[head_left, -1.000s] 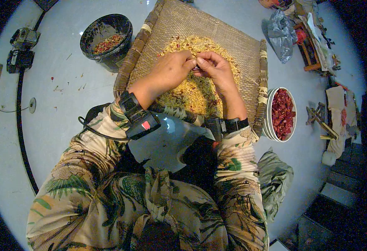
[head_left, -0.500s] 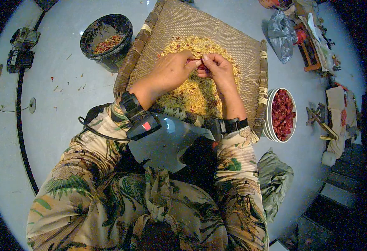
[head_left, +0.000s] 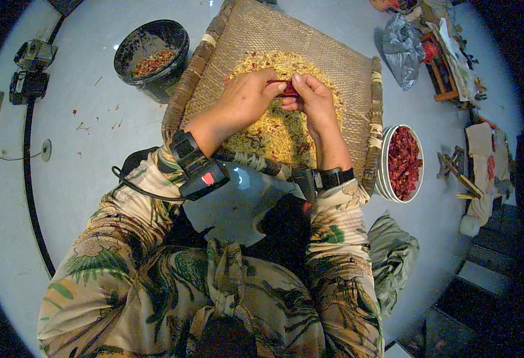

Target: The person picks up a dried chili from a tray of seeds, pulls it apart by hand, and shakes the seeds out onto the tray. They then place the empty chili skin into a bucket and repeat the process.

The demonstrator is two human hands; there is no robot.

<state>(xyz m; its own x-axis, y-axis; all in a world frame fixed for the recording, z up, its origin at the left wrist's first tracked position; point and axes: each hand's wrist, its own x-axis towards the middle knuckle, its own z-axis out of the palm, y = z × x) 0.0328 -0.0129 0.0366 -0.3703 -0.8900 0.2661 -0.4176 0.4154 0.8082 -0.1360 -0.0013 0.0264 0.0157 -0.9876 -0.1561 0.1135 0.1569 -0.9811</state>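
A dark red dried chili pepper [head_left: 289,89] is held between my two hands above a woven basket tray [head_left: 310,36]. My left hand [head_left: 247,98] pinches one end with thumb and fingers. At the other end, my right hand [head_left: 314,98] is closed on the same chili, thumb on top. Below them lies a spread of yellow seeds [head_left: 259,128] mixed with red bits and a darker greenish patch. Parts of the chili are hidden behind the fingers.
Left of the tray stands a black bucket [head_left: 178,71] with red and yellow scraps. A white bucket [head_left: 383,179] of red chili pieces [head_left: 404,164] is at the right. Crumpled green cloth [head_left: 393,256] lies near my right arm, a grey plastic bag [head_left: 400,51] farther back.
My hands have parted slightly, and more of the red chili shows between the fingertips. My right thumb has shifted a little to the right. The surroundings look the same.
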